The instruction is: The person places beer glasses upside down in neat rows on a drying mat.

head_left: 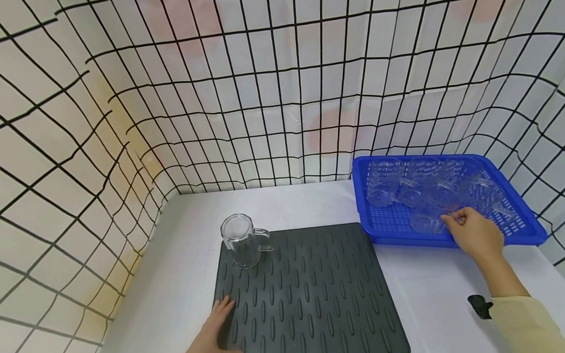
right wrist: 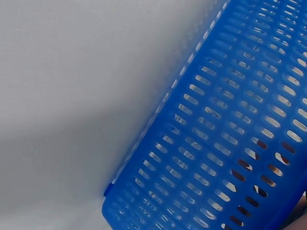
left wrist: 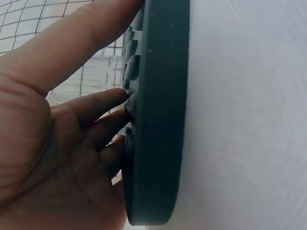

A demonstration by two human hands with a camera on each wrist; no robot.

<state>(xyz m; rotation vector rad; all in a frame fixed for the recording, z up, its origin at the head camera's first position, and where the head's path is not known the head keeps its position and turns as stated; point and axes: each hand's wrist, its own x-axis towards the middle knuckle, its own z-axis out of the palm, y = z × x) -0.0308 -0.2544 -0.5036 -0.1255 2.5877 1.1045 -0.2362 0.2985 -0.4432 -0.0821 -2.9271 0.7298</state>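
My left hand rests on the left edge of a dark ribbed mat, fingers straight and thumb spread. The left wrist view has its fingertips on the ribs beside the mat's thick edge. An upturned clear glass mug stands on the mat's back left corner, handle to the right. Over the front of a blue basket, my right hand pinches a glass mug at its right side. Only a sliver of that hand shows in the right wrist view, behind the perforated basket wall.
Several more glass mugs crowd the back and right of the basket. Black wire grid panels stand at the back and both sides. A small black object is by the right sleeve. White cloth covers the table.
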